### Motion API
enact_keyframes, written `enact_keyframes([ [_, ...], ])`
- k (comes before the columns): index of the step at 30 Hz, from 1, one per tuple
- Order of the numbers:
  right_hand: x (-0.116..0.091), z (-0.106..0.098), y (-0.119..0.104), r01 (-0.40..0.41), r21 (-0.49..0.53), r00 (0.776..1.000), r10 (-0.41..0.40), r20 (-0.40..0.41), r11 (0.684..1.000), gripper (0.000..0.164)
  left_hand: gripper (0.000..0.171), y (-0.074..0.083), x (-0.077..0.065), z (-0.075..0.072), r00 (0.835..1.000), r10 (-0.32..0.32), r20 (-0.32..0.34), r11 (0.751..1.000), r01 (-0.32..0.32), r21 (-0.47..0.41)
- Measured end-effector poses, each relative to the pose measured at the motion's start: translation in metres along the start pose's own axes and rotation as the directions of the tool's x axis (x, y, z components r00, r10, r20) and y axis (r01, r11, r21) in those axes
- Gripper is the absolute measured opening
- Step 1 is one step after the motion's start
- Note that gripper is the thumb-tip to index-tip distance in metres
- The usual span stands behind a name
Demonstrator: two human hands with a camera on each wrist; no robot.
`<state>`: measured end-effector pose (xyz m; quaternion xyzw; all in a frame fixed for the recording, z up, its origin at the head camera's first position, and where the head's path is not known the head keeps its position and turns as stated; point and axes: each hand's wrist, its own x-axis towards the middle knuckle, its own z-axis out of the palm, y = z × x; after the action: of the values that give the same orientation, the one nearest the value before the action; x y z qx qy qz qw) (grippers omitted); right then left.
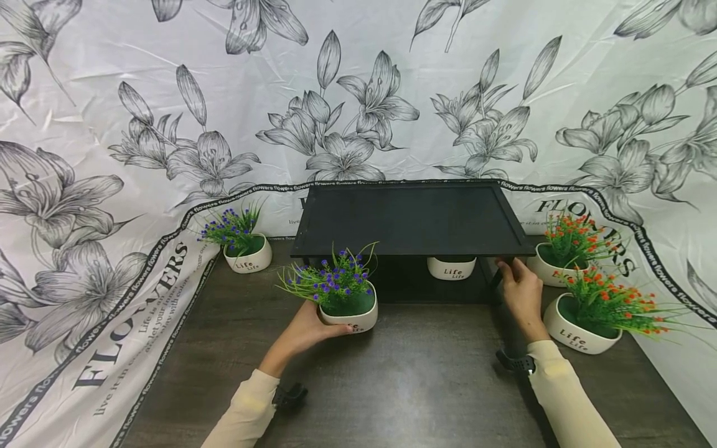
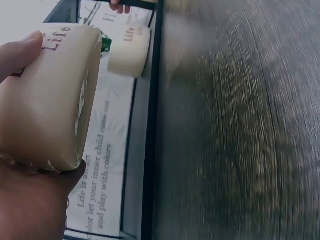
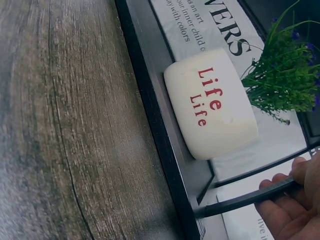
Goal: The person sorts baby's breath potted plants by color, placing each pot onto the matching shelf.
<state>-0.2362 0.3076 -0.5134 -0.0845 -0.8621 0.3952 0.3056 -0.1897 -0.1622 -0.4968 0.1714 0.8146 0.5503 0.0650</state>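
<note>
My left hand [image 1: 302, 331] holds a white flowerpot [image 1: 358, 316] with purple-blue flowers and green grass, thumb on its lettered front. In the left wrist view that flowerpot [image 2: 52, 100] is lifted off the table, its underside showing. It hangs before the left front of a black two-level shelf [image 1: 409, 218]. The fingers of my right hand [image 1: 522, 291] grip the shelf's right front post [image 3: 250, 199]. On the shelf's lower board stands another white "Life" pot [image 3: 212, 105], with purple flowers in the right wrist view; the top board hides its plant from the head view.
A third purple-flowered pot [image 1: 249, 255] stands left of the shelf. To the right are two orange-flowered pots, one farther back [image 1: 551, 267] and one nearer [image 1: 582, 330], close to my right wrist. A flower-printed cloth [image 1: 347, 81] hangs behind the dark wood table [image 1: 392, 386].
</note>
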Motion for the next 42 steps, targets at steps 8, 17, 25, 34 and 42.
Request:
enact_keyframes([
  [8, -0.001, 0.000, 0.000, 0.000, 0.006, 1.000, 0.000, 0.003, 1.000, 0.020, 0.088, 0.006, 0.011, 0.021, 1.000, 0.007, 0.009, 1.000, -0.008, 0.017],
  [17, 0.000, 0.001, 0.000, 0.005, 0.007, 1.000, -0.005, -0.002, 1.000, 0.020, 0.087, 0.008, 0.029, 0.043, 0.995, 0.086, 0.055, 0.994, -0.089, 0.056],
  [25, 0.000, 0.001, -0.001, 0.004, -0.001, 1.000, -0.004, -0.005, 1.000, 0.021, 0.093, 0.003, 0.055, 0.064, 0.991, 0.109, 0.083, 0.993, -0.113, 0.037],
  [34, 0.000, 0.003, 0.001, -0.007, -0.001, 1.000, 0.007, -0.005, 1.000, 0.020, 0.108, -0.009, 0.081, 0.077, 0.990, 0.125, 0.068, 0.991, -0.128, 0.034],
  [42, 0.000, 0.002, 0.002, -0.002, 0.005, 1.000, 0.003, -0.012, 1.000, 0.020, 0.115, -0.015, 0.100, 0.081, 0.991, 0.130, 0.026, 0.990, -0.131, 0.047],
])
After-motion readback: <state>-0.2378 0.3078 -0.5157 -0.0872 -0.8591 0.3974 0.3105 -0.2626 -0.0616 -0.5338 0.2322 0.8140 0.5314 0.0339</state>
